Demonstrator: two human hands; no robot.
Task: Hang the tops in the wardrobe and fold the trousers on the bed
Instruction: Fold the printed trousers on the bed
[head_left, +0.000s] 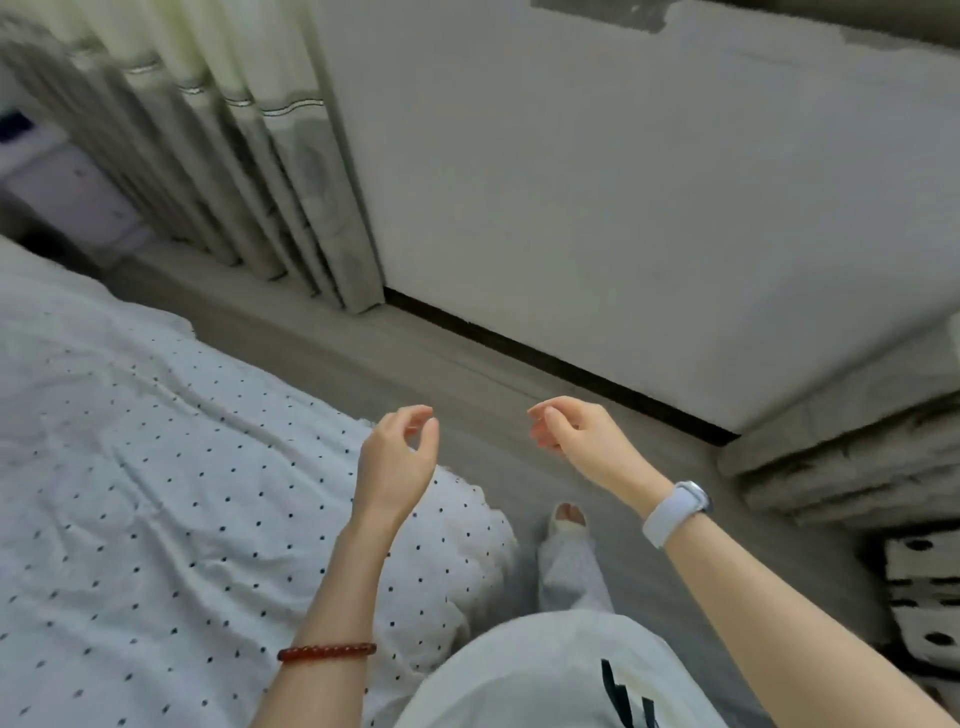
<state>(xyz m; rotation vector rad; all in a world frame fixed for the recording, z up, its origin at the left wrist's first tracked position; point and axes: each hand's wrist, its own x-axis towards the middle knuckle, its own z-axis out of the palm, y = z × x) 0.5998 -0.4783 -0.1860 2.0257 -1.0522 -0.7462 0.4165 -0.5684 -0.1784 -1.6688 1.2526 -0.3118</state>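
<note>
My left hand (397, 457) hangs in the air over the corner of the bed (156, 441), fingers loosely curled and holding nothing. My right hand (571, 436) is raised over the floor to the right of it, also loosely curled and empty. The bed has a white cover with small black dots and takes up the left half of the view. No tops, trousers or hangers are in sight. The white panel (649, 208) straight ahead may be the wardrobe's side; I cannot tell.
Pale pleated curtains (234, 156) hang at the upper left, reaching the grey floor (415, 353). A stack of folded grey bedding (852, 457) lies at the right, above a dotted white box (924, 597). My foot (569, 519) stands between bed and stack.
</note>
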